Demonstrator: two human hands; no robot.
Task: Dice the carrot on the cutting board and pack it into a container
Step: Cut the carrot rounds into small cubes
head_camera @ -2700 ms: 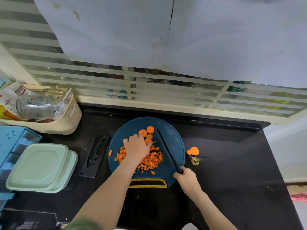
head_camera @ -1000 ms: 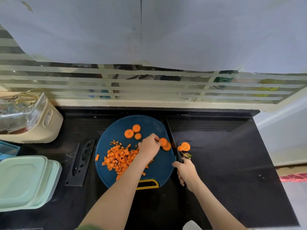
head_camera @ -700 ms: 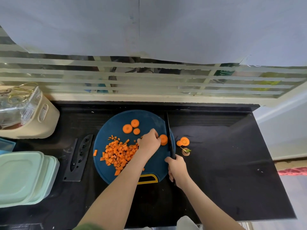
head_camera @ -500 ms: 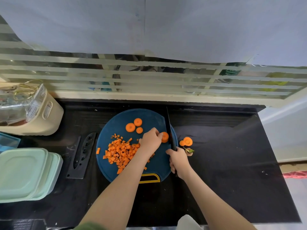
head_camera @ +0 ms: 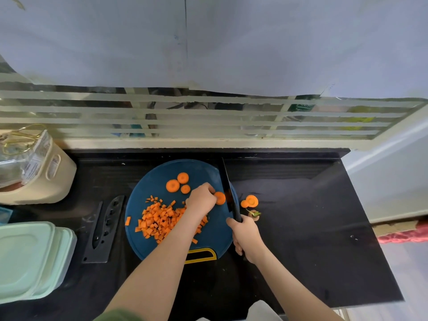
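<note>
- The right grip [head_camera: 245, 235] is nearest, off the board's right edge above the bench [head_camera: 301, 228]. Its fingers are curled tight round the handle of the knife [head_camera: 228, 193].
- The knife's dark blade runs away from the person along the right rim of the board [head_camera: 150, 181], tip pointing to the far side.
- The left grip [head_camera: 200, 200] reaches in over the board from the lower left. It is narrow, its fingertips pinching an orange slice [head_camera: 220, 198] that stands on the board.
- The slice is at the fingertips' right and just left of the blade. Whether blade and slice touch, I cannot tell.
- The dice [head_camera: 159, 221] lie heaped on the middle of the board, left of and partly under the left forearm. One cube [head_camera: 127, 220] lies alone at the board's left rim.
- Three rounds [head_camera: 172, 186] lie flat on the far part of the board, close together, just beyond the left grip.
- Off the board, right of the blade, two carrot ends [head_camera: 250, 200] lie on the bench with a green-topped stub [head_camera: 254, 214] near them.
- A black sheath [head_camera: 104, 228] lies on the bench left of the board.
- Mint-lidded containers [head_camera: 27, 258] sit stacked at the left edge, lids on.
- A cream tub [head_camera: 53, 181] stands at the far left, by the window.
</note>
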